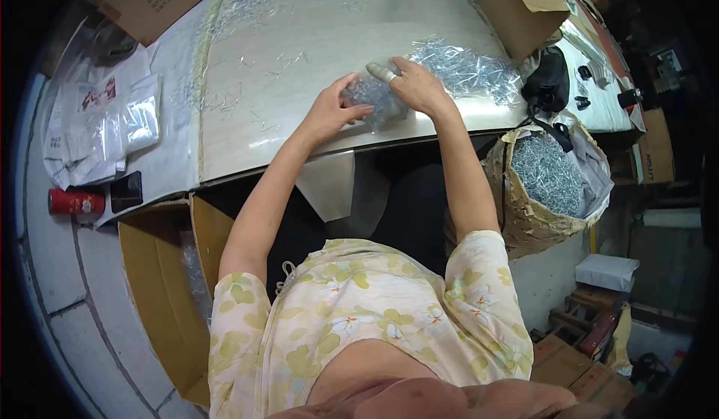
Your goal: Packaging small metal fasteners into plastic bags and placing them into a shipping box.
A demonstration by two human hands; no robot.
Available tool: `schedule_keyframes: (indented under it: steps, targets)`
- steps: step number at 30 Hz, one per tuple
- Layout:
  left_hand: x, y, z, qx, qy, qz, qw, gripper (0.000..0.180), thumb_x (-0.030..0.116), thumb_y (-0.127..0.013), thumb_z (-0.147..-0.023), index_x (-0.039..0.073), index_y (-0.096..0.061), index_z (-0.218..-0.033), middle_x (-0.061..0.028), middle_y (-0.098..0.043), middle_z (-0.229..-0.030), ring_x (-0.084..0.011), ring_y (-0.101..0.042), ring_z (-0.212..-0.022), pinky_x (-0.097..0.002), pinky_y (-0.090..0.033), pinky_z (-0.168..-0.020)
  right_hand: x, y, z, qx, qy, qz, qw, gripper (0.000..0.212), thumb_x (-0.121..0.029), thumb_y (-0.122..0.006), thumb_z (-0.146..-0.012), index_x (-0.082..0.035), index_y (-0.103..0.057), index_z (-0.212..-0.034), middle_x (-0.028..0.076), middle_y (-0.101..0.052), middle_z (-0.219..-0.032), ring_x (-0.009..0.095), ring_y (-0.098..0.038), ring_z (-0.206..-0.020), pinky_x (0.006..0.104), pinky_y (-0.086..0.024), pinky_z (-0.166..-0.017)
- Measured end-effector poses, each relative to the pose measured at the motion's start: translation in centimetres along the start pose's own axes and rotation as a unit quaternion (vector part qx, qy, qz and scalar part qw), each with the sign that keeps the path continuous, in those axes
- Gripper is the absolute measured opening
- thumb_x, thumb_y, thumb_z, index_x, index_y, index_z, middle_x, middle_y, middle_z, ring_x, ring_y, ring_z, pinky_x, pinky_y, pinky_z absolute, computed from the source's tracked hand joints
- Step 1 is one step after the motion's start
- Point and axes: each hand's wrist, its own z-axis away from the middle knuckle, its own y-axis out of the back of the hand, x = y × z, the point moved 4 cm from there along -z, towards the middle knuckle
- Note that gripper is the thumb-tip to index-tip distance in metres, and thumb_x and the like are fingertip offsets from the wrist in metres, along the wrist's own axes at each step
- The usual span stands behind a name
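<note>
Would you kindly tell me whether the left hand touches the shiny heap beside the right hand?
Apart: the head view shows the right hand between the left hand and that shiny heap.

Your forearms (273, 187) reach forward, converging; your left hand (334, 112) and right hand (416, 88) face each other, left fingers (345, 83) curved, one right digit (383, 74) wrapped.
</note>
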Motion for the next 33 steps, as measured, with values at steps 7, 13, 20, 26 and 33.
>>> schedule_keyframes:
  steps: [7, 13, 20, 26, 33]
  targets:
    - [-0.9, -0.3, 0.5, 0.109, -0.115, -0.192, 0.968, 0.082, 0.023, -0.08, -0.07, -0.001, -0.04, -0.137, -0.0144, -0.056, -0.125, -0.0273, -0.059, -0.109, -0.0347, -0.047, -0.091, -2.0, -2.8, -0.1, -0.04, 0.091, 0.124, 0.987, 0.076, -0.048, -0.071, -0.067, 0.009, -0.055, -0.113, 0.028, -0.065, -0.101, 0.038, -0.066, -0.094, 0.0421, -0.052, -0.081]
    - [-0.2, -1.4, 0.9, 0.161, -0.106, -0.232, 0.953, 0.078, 0.02, -0.079, -0.068, -0.001, -0.043, -0.134, -0.0181, -0.054, -0.127, -0.0328, -0.054, -0.117, -0.0382, -0.044, -0.098, -1.6, -4.4, -1.2, 0.038, 0.081, 0.162, 0.983, 0.064, -0.035, -0.07, -0.065, 0.004, -0.053, -0.113, 0.028, -0.059, -0.107, 0.042, -0.063, -0.096, 0.0472, -0.052, -0.082]
    - [0.9, -2.3, 3.0, 0.235, -0.188, -0.294, 0.907, 0.078, 0.019, -0.073, -0.073, -0.005, -0.034, -0.136, -0.0209, -0.033, -0.143, -0.0404, -0.05, -0.117, -0.0434, -0.047, -0.093, -1.9, -4.7, -0.5, 0.086, 0.108, 0.146, 0.98, 0.057, -0.026, -0.066, -0.066, -0.002, -0.053, -0.116, 0.023, -0.06, -0.104, 0.042, -0.06, -0.098, 0.0461, -0.049, -0.085]
    - [0.6, -1.6, 12.3, 0.216, -0.195, -0.17, 0.942, 0.061, 0.006, -0.066, -0.081, 0.001, -0.04, -0.136, -0.0148, -0.033, -0.145, -0.0274, -0.058, -0.108, -0.0347, -0.051, -0.084, -1.7, -5.1, -0.6, 0.086, 0.175, 0.116, 0.974, 0.048, -0.023, -0.066, -0.068, -0.003, -0.054, -0.11, 0.021, -0.059, -0.101, 0.039, -0.06, -0.096, 0.0458, -0.049, -0.082]
    - [-1.2, 9.1, 35.9, 0.34, 0.105, -0.125, 0.926, 0.029, 0.003, -0.062, -0.086, 0.003, -0.062, -0.115, -0.004, -0.064, -0.103, -0.0106, -0.063, -0.087, -0.0245, -0.049, -0.076, 1.5, -6.5, -1.5, 0.06, 0.327, 0.064, 0.941, 0.077, -0.029, -0.074, -0.065, 0.003, -0.048, -0.13, 0.022, -0.058, -0.124, 0.034, -0.058, -0.113, 0.0414, -0.045, -0.097]
